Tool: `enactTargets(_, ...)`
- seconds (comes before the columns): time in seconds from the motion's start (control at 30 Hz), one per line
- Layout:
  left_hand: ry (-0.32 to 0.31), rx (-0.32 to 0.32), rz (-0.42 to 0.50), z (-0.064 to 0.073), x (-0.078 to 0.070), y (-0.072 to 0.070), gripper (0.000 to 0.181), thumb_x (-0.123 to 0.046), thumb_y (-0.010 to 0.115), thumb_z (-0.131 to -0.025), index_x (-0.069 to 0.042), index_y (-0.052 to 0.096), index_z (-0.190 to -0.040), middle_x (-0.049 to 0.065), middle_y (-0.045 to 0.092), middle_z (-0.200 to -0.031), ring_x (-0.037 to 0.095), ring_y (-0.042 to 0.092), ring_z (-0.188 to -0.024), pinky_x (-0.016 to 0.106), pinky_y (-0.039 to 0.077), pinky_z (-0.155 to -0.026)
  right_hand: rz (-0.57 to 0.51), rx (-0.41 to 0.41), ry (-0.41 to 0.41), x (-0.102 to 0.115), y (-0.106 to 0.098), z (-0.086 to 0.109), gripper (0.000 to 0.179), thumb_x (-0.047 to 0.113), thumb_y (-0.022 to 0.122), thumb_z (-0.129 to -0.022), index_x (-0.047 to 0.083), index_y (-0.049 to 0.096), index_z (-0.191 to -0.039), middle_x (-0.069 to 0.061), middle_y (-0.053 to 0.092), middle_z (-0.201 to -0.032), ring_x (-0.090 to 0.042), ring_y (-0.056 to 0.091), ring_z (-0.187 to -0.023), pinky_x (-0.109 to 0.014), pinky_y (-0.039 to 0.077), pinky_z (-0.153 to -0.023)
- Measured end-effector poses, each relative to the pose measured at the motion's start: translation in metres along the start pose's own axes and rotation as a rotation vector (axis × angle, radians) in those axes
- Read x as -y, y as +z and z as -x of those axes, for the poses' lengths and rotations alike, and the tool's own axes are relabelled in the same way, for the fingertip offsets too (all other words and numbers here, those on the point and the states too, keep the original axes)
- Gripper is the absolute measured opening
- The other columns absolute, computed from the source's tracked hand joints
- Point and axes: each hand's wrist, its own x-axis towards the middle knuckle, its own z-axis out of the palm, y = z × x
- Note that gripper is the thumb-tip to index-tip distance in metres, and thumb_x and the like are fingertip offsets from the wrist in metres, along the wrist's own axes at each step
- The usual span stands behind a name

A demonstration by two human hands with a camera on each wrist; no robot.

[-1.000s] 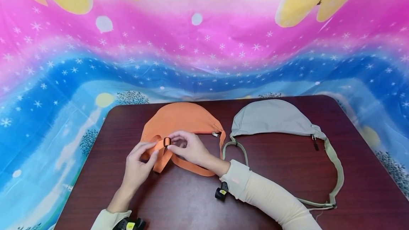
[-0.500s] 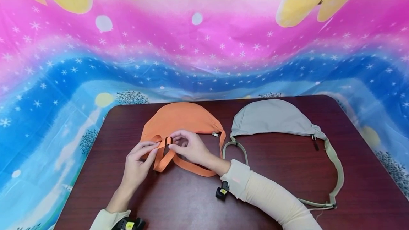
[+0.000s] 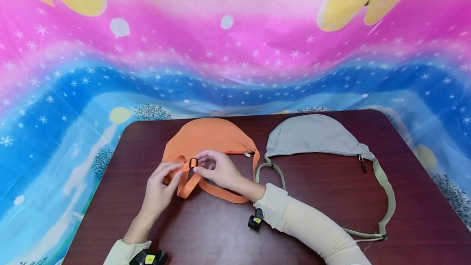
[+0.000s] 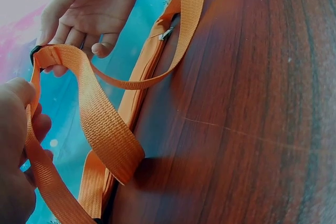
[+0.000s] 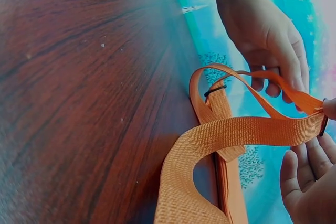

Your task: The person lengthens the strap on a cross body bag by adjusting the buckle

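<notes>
An orange waist bag lies on the table, its strap raised in loops in front of it. With thumb and fingertips, my left hand pinches the strap just left of a black slide buckle. My right hand pinches the buckle from its right side. In the left wrist view the buckle stands at the right hand's fingertips, and a wide strap loop hangs below. The right wrist view shows the left hand on the narrower stretch of strap.
A grey waist bag lies on the right of the dark red wooden table, its pale green strap curving toward the front. Behind the table hangs a patterned pink and blue cloth.
The buckle shifted slightly right and then a touch back left. The left fingers moved a little along the strap. Both bags stay where they were.
</notes>
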Motion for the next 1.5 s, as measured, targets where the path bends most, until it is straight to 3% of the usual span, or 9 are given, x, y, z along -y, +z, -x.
enactTargets(0.2,0.005,-0.016,0.037,-0.007,-0.018,-0.002,0.027,0.023,0.071,-0.079,0.010,0.072,-0.103,0.022,0.067,-0.099,0.007,0.054,-0.078,0.015,0.041,-0.060,0.018,0.012,-0.021,-0.001,-0.001,-0.001,0.024,0.019,0.075,-0.094,0.013,0.070,-0.117,-0.001,0.070,-0.103,-0.014,0.063,-0.089,-0.027,0.052,-0.074)
enactTargets(0.43,-0.007,-0.006,0.025,-0.003,0.009,0.006,0.032,0.020,0.074,-0.079,0.003,0.075,-0.106,0.018,0.069,-0.103,0.007,0.053,-0.083,0.016,0.042,-0.061,0.024,0.029,-0.053,0.001,-0.002,-0.002,0.026,0.019,0.075,-0.095,0.011,0.069,-0.119,-0.001,0.070,-0.104,-0.013,0.064,-0.086,-0.031,0.054,-0.073)
enactTargets(0.57,-0.021,-0.001,0.041,-0.003,0.013,0.008,0.033,0.018,0.075,-0.080,0.001,0.075,-0.108,0.015,0.070,-0.104,0.007,0.053,-0.084,0.016,0.044,-0.062,0.042,0.031,-0.060,0.000,-0.001,-0.004,0.027,0.021,0.075,-0.095,0.012,0.069,-0.119,0.002,0.070,-0.105,-0.010,0.064,-0.089,-0.031,0.054,-0.074)
enactTargets(0.8,-0.029,-0.003,0.060,-0.011,-0.018,0.004,0.029,0.021,0.071,-0.081,0.009,0.072,-0.108,0.022,0.068,-0.102,0.006,0.053,-0.084,0.015,0.044,-0.065,0.058,0.039,-0.043,0.000,0.004,-0.006,0.025,0.021,0.075,-0.094,0.011,0.070,-0.116,-0.001,0.070,-0.103,-0.012,0.064,-0.084,-0.030,0.053,-0.072)
enactTargets(0.9,-0.037,0.007,0.069,-0.012,-0.024,0.003,0.029,0.020,0.070,-0.082,0.010,0.072,-0.109,0.022,0.069,-0.103,0.005,0.054,-0.085,0.014,0.044,-0.065,0.059,0.053,-0.039,0.001,0.005,-0.006,0.024,0.020,0.075,-0.095,0.011,0.070,-0.117,0.000,0.070,-0.102,-0.013,0.064,-0.080,-0.030,0.053,-0.072)
enactTargets(1.03,-0.049,0.033,0.082,-0.010,-0.017,0.002,0.033,0.020,0.071,-0.082,0.009,0.071,-0.113,0.021,0.069,-0.107,0.007,0.055,-0.085,0.013,0.044,-0.066,0.053,0.054,-0.042,0.001,0.006,-0.006,0.025,0.018,0.074,-0.095,0.010,0.070,-0.118,0.001,0.070,-0.101,-0.012,0.064,-0.080,-0.029,0.053,-0.072)
enactTargets(1.23,-0.089,0.061,0.048,0.001,0.008,0.001,0.049,0.014,0.080,-0.077,0.001,0.070,-0.123,0.016,0.069,-0.119,0.012,0.059,-0.095,0.016,0.047,-0.075,0.055,0.038,-0.037,0.001,0.007,-0.005,0.024,0.020,0.075,-0.095,0.011,0.071,-0.117,0.002,0.070,-0.101,-0.009,0.064,-0.086,-0.029,0.054,-0.074)
enactTargets(1.5,-0.105,0.029,0.012,0.009,0.019,-0.002,0.043,0.012,0.084,-0.075,-0.006,0.075,-0.112,0.009,0.070,-0.110,0.016,0.060,-0.090,0.017,0.051,-0.069,0.057,0.032,-0.048,0.000,0.008,-0.003,0.025,0.020,0.075,-0.095,0.012,0.071,-0.118,0.003,0.070,-0.102,-0.008,0.063,-0.088,-0.028,0.053,-0.074)
